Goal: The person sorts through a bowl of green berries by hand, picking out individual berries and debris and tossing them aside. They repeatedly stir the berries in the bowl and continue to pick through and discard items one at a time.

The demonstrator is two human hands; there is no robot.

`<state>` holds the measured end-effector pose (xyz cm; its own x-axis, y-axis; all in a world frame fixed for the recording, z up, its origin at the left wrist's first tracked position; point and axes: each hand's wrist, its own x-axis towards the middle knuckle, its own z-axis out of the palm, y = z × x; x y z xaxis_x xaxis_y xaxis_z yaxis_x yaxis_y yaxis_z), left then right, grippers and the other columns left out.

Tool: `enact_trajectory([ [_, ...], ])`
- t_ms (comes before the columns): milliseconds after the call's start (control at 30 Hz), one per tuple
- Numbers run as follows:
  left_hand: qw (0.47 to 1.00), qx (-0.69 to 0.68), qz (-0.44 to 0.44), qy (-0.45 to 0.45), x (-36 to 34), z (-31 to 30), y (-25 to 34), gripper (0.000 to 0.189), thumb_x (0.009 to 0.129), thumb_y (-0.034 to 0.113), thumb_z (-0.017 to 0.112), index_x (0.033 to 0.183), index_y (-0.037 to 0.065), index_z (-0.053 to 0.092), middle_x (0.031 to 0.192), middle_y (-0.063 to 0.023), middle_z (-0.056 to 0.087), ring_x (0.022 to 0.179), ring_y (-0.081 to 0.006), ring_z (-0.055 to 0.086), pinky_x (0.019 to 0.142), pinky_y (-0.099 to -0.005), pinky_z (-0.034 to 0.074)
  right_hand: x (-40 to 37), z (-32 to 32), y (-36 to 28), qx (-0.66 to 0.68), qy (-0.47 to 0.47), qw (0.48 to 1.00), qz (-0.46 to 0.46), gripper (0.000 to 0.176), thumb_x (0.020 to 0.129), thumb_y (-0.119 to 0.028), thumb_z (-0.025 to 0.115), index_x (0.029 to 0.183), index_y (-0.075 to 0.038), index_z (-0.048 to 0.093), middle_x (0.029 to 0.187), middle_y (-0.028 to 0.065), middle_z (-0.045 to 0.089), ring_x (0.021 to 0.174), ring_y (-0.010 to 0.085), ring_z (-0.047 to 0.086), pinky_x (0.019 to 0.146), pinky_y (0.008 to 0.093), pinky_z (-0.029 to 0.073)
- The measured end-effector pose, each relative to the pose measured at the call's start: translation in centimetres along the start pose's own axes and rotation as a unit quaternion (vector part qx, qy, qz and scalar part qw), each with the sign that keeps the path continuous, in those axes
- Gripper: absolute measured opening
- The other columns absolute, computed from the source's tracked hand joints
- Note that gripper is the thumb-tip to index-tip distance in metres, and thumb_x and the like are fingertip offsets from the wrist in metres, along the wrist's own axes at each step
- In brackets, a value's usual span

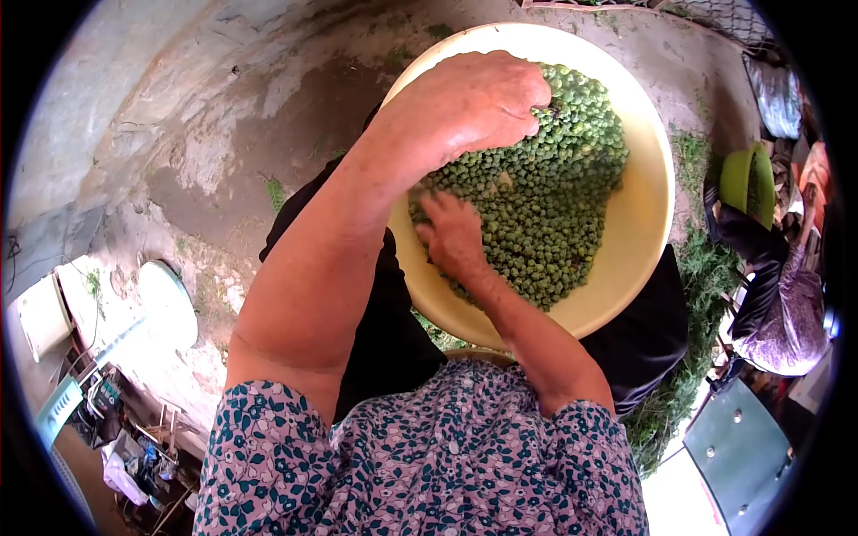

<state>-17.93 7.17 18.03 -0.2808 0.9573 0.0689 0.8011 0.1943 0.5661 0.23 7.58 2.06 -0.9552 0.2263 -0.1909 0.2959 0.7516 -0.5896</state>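
Note:
A large pale yellow basin rests across my lap, heaped with small round green berries or pods. My left hand is over the far side of the heap, its fingers curled closed near a small dark bit; what they hold is hidden by the hand. Lower down, my right hand reaches in at the near left part of the heap. Its fingers are apart, slightly blurred, with the tips at the green pieces and nothing visible in them.
To the right sits another person beside a green bucket. A grey-green table stands at lower right. On the left are a round white lid-like disc and clutter. Bare ground and cut greenery surround me.

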Motion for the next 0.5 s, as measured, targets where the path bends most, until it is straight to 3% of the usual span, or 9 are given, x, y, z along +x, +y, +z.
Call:
enact_trajectory([
  [67,1.0,0.01,-0.01,-0.006,-0.4,-0.2,0.0,0.027,0.08,0.019,0.061,0.101,0.001,0.061,0.093,-0.0141,0.062,0.093,-0.0302,0.057,0.083,-0.0381,0.044,-0.7,-0.2,-0.4,0.028,-0.027,0.999,-0.036,0.043,0.075,-0.016,0.067,0.116,-0.01,0.056,0.11,0.0128,0.053,0.098,0.0323,0.051,0.084,0.0442,0.042],
  [133,0.999,0.003,0.01,0.035,-0.7,-0.3,-0.1,0.027,0.08,0.018,0.062,0.101,0.002,0.062,0.093,-0.0135,0.062,0.093,-0.0297,0.057,0.083,-0.0383,0.044,-1.0,-0.3,0.7,0.15,0.092,0.984,-0.022,0.032,0.075,-0.007,0.065,0.106,-0.006,0.061,0.105,0.0137,0.057,0.095,0.0311,0.055,0.081,0.0392,0.045],
  [167,0.999,0.003,0.009,0.036,-0.9,-0.2,-0.4,0.027,0.08,0.018,0.062,0.101,0.002,0.062,0.093,-0.0135,0.062,0.093,-0.0297,0.057,0.083,-0.0383,0.044,-0.5,0.0,2.0,0.173,0.169,0.97,-0.024,0.025,0.075,-0.001,0.063,0.1,-0.003,0.063,0.1,0.0141,0.06,0.089,0.0294,0.059,0.077,0.0326,0.048],
  [233,0.997,-0.013,0.042,0.06,-0.9,0.2,-1.0,0.027,0.08,0.018,0.062,0.101,0.002,0.062,0.093,-0.0134,0.062,0.092,-0.0298,0.057,0.083,-0.0387,0.044,0.8,-1.0,4.3,0.147,0.216,0.964,0.042,0.026,0.078,-0.002,0.061,0.104,-0.001,0.062,0.092,0.0127,0.063,0.071,0.0225,0.061,0.063,0.0304,0.05],
  [300,0.998,-0.008,0.028,0.053,-0.7,0.4,-0.9,0.027,0.08,0.018,0.061,0.101,0.002,0.062,0.093,-0.0136,0.062,0.093,-0.03,0.057,0.084,-0.0388,0.044,2.4,-1.4,6.7,0.256,0.219,0.916,0.218,0.023,0.078,-0.005,0.062,0.101,-0.001,0.063,0.073,0.0164,0.063,0.063,0.0277,0.06,0.061,0.0329,0.049],
  [400,0.999,0.004,0.003,0.032,-0.3,0.4,-0.5,0.027,0.081,0.019,0.06,0.102,0.002,0.062,0.095,-0.0142,0.062,0.095,-0.0303,0.057,0.084,-0.039,0.044,4.3,-1.9,8.7,0.199,0.244,0.916,0.248,0.027,0.079,-0.012,0.063,0.104,-0.001,0.063,0.07,0.0169,0.064,0.06,0.0305,0.061,0.061,0.0358,0.049],
  [433,1.0,0.012,-0.009,0.02,-0.2,0.4,-0.4,0.026,0.081,0.018,0.059,0.102,0.002,0.062,0.096,-0.0145,0.062,0.096,-0.0303,0.057,0.085,-0.0391,0.044,4.9,-1.8,9.2,0.159,0.249,0.921,0.252,0.029,0.08,-0.019,0.063,0.105,-0.003,0.064,0.08,0.0179,0.066,0.069,0.0331,0.063,0.064,0.0394,0.05],
  [500,1.0,0.013,-0.022,0.008,0.1,0.4,-0.2,0.026,0.081,0.018,0.059,0.102,0.002,0.062,0.096,-0.0147,0.062,0.097,-0.0303,0.057,0.085,-0.0391,0.044,5.7,-1.8,9.1,0.135,0.242,0.917,0.286,0.029,0.08,-0.02,0.063,0.105,-0.005,0.064,0.083,0.0176,0.066,0.073,0.0339,0.063,0.066,0.0407,0.049],
])
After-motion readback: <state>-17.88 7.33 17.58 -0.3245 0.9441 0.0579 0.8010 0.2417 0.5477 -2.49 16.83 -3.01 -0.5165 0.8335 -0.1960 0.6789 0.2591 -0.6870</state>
